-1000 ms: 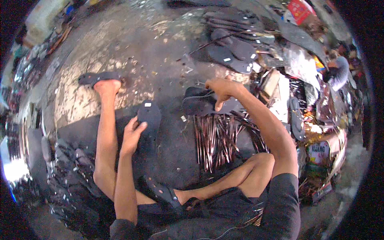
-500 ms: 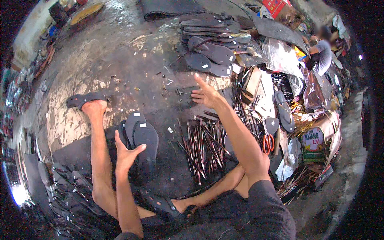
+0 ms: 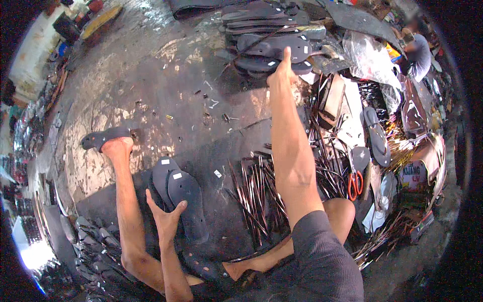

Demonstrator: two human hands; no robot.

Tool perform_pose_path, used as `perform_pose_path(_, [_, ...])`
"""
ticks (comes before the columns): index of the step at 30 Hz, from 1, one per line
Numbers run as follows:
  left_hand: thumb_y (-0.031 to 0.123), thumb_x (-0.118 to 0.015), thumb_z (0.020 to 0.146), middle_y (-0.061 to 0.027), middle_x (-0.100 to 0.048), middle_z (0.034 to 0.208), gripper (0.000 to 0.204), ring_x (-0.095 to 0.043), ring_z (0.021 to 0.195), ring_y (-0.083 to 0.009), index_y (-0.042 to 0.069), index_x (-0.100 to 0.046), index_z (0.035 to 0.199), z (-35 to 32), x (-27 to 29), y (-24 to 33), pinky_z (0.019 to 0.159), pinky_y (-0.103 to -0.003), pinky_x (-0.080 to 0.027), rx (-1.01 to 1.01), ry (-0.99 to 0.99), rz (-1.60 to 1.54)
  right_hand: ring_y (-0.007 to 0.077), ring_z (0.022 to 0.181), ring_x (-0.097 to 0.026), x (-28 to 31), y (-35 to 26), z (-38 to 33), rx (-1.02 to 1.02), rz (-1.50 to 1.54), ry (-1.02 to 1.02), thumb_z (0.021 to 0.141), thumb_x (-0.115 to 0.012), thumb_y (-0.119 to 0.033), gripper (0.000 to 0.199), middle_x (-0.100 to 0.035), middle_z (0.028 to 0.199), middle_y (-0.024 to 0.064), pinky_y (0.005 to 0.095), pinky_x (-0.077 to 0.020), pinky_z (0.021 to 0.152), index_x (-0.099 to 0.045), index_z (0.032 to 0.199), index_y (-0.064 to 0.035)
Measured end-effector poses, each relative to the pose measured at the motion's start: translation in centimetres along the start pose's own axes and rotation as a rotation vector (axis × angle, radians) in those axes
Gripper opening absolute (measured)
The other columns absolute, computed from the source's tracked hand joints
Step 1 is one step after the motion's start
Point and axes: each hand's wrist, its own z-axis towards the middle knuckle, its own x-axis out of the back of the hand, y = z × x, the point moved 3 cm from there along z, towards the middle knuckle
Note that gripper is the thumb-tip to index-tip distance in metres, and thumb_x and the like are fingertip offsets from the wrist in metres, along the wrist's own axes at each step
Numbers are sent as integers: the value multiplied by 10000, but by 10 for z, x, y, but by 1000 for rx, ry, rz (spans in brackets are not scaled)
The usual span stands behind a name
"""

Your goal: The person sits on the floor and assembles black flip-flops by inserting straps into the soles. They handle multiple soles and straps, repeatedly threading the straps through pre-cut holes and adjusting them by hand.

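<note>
My right arm stretches far forward, and my right hand [image 3: 283,75] is at the near edge of several stacked dark sandal soles [image 3: 274,46] with small white labels. Its thumb lies on top of them; the other fingers are mostly hidden, and the hand appears closed on the soles' edge. Lower left, my left hand [image 3: 167,216] is open, thumb and forefinger wide apart. It rests at a pair of dark soles [image 3: 187,204], one partly over the other, with the thumb on the upper one.
Thin dark strips [image 3: 261,201] lie in a heap between my arms. Orange-handled scissors [image 3: 355,185], a single sandal [image 3: 376,136] and a clear plastic bag [image 3: 362,55] are on the right. Another person [image 3: 418,55] sits at the far right. My left foot wears a dark sandal [image 3: 103,137].
My right hand has moved forward from above the floor to the sole stack, and the top soles have shifted and tilted slightly. My left hand stays by the pair of soles.
</note>
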Motion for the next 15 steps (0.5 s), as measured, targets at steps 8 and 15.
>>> perform_pose_path(8, [281,-1012,746,-276,-215,1785,1368,-210,1667,-389,-16,-121,1742,9,-8,-16,1362,-482,-188,-62,-20,-47,387,1049,-733,19,-25,50,110,28,-62,638,-1085,-299,1041,-653,1379,264,522,-663,888,-517,1367,181])
perform_pose_path(15, [266,-990,764,-293,-184,1783,1335,-177,1669,-410,-45,-125,1732,-7,12,-43,1363,-490,-177,-22,-77,-131,260,1031,-731,162,-84,-19,193,-119,-518,745,-1012,-157,651,-764,1221,117,447,-614,940,-719,1292,38])
